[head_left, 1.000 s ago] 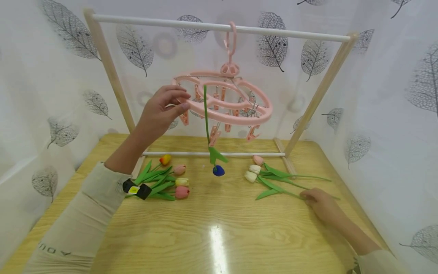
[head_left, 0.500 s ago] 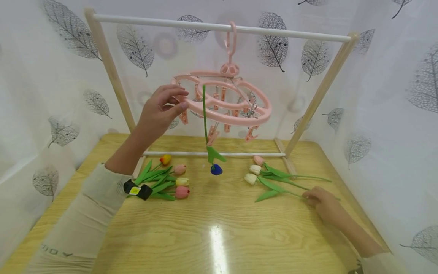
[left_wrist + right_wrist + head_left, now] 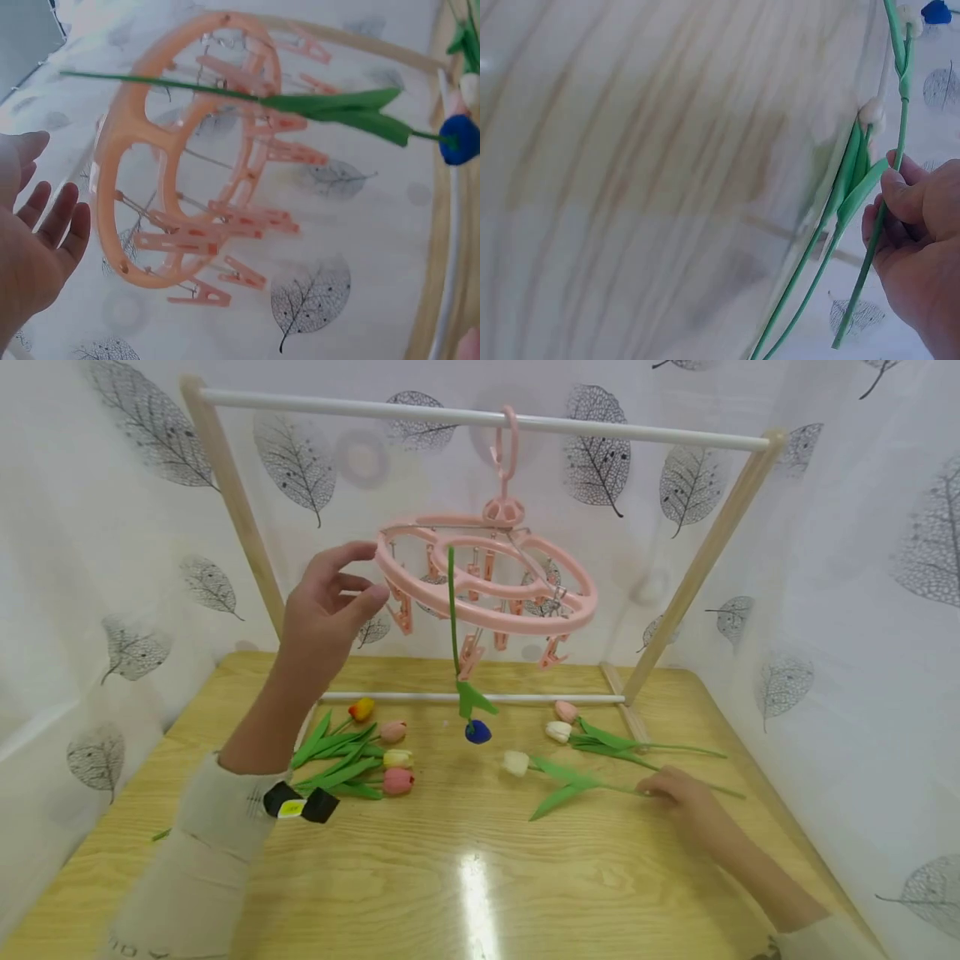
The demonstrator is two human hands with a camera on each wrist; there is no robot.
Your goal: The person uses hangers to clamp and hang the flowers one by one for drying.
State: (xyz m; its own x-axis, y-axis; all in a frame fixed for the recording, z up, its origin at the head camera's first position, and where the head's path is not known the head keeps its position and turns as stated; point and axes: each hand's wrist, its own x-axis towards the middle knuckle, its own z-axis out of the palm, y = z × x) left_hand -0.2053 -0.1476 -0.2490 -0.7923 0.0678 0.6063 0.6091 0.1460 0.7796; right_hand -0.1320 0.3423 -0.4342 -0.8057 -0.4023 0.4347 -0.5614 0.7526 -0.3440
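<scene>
A pink round clip hanger [image 3: 487,625] hangs from the white bar, with several clothes pegs [image 3: 553,652] below its ring. From one peg hangs a blue tulip [image 3: 477,732], head down, its green stem rising in front of the ring. My left hand [image 3: 318,614] is beside the ring's left edge, fingers loosely bent and holding nothing; the left wrist view shows a gap between the hand [image 3: 37,240] and the ring. My right hand [image 3: 690,810] pinches the stem of a white tulip [image 3: 516,764] between thumb and fingers; the right wrist view shows its green stem [image 3: 866,266] in the grip.
A wooden frame with a white top bar [image 3: 337,408] spans the table [image 3: 375,877]. Several tulips lie at left, including a yellow one [image 3: 397,759] and a red-pink one [image 3: 398,781]. At right lie a white tulip [image 3: 558,732] and a pink tulip [image 3: 566,712].
My left hand has let go of the hanger's ring and moved slightly left. My right hand has shifted left with the white tulip, pulling it away from the other two.
</scene>
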